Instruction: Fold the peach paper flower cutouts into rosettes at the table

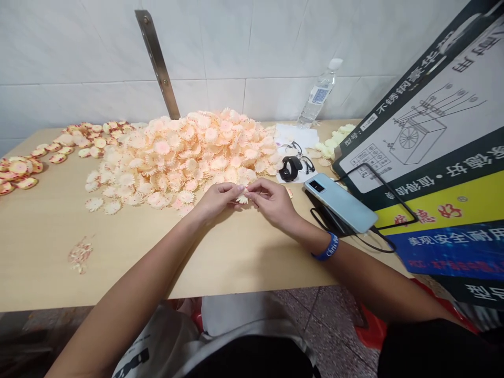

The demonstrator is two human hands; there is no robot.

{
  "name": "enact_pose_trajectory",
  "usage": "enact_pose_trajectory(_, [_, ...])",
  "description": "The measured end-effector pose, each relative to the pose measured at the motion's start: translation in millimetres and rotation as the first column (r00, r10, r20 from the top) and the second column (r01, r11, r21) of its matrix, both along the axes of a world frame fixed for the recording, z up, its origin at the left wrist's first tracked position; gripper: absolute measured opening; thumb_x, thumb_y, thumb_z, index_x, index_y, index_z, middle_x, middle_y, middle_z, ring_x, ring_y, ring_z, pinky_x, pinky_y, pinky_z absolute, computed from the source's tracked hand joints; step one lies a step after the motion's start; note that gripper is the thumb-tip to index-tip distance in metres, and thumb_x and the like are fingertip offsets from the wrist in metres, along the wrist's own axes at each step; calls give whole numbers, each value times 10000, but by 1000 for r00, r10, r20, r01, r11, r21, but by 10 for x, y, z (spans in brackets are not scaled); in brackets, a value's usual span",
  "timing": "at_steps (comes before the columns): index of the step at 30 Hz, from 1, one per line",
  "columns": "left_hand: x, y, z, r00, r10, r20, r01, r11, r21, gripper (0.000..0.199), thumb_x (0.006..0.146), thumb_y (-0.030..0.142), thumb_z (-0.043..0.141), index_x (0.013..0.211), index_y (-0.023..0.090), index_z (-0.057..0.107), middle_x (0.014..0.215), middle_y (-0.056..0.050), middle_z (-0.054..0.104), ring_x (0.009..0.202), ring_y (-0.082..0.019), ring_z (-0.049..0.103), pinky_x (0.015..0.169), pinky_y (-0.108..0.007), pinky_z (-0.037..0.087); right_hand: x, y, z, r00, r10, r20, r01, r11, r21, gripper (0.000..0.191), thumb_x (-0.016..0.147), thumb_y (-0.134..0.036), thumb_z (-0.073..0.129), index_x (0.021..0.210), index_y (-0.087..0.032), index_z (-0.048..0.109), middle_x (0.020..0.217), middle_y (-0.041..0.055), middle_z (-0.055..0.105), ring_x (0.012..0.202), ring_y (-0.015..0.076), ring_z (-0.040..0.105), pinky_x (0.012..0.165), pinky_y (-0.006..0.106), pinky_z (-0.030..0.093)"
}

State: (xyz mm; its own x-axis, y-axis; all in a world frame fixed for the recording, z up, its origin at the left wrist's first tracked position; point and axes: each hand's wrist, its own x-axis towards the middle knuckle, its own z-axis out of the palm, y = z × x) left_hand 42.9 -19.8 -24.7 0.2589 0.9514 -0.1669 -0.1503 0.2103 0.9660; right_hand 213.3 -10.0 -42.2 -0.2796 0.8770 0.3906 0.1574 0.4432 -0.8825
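Note:
My left hand (219, 200) and my right hand (273, 200) meet at the front of the pile, thumbs and fingertips pinched on one small pale flower-shaped piece (243, 199) with a jagged edge. A speck of red shows at the fingertips. Most of the piece is hidden by my fingers. Right behind my hands rises a large heap of similar pale pink and cream flower-shaped pieces (189, 147) with notched rims. The right wrist wears a blue wristband (327, 247).
Red-edged pieces (19, 168) lie at the left, small scraps (81, 254) at the front left. On the right are a phone (346, 202) with a cable, a black watch (290, 169), glasses (305, 157), a water bottle (319, 94), pale green pieces (334, 142) and a large printed box (429, 152).

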Motion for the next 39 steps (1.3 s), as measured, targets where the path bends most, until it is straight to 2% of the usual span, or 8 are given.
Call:
enact_pose_trajectory(6, [11,-2,33,994,104,30,-101,991,-87,319,589,402,819,682,121,701,696,-48,625,665,-120,575,605,-241,511,14,12,22,995,-65,76,48,977,210,67,849,-208,643,794,-203,681,795,28,640,756,152,596,590,251,453])
enact_pose_trajectory(11, [37,-13,59,987,159,5,-157,981,-111,192,575,280,776,588,124,664,639,-42,605,590,-95,525,471,-186,413,18,-6,44,992,-36,121,-5,946,323,116,878,-182,606,790,-201,679,783,30,627,751,150,590,602,259,445])
enact_pose_trajectory(16, [4,-6,88,995,90,-46,-94,991,-96,276,543,327,832,699,126,726,735,-63,670,678,-126,595,601,-238,494,27,16,16,983,-104,150,58,957,285,59,877,-210,611,832,-199,649,788,25,616,721,143,581,573,243,443])
enact_pose_trajectory(19, [-5,-1,92,991,111,-74,-115,992,-60,320,516,362,850,690,131,714,716,-47,662,680,-129,597,665,-273,510,30,20,-5,982,-113,154,69,961,267,44,851,-241,656,859,-199,642,787,16,613,690,134,573,567,238,442])
enact_pose_trajectory(22, [14,-12,100,982,150,-113,-152,988,-4,318,502,347,854,694,147,700,709,-26,656,689,-125,592,706,-281,503,34,16,-15,981,-86,175,33,959,283,130,816,-267,708,921,-207,660,791,11,618,660,127,557,576,243,444])
enact_pose_trajectory(27, [35,-33,119,977,155,-148,-153,988,21,267,549,345,819,671,155,677,726,-26,644,733,-133,585,717,-273,491,49,18,19,984,-38,175,-33,922,386,118,895,-188,579,858,-210,689,791,33,647,727,156,590,643,280,461])
enact_pose_trajectory(33, [-25,9,95,909,411,-69,-406,911,76,246,572,328,762,619,160,589,645,21,553,643,-99,533,618,-226,469,50,-24,70,982,-8,191,-71,914,400,175,906,-161,517,802,-211,648,778,39,641,755,178,599,690,312,468])
enact_pose_trajectory(39, [-61,63,51,891,453,-32,-445,885,138,279,607,358,757,696,160,582,640,33,555,607,-90,543,637,-234,493,45,-47,78,986,-1,167,-69,910,409,163,905,-154,508,785,-210,605,761,36,616,738,176,577,667,307,452])
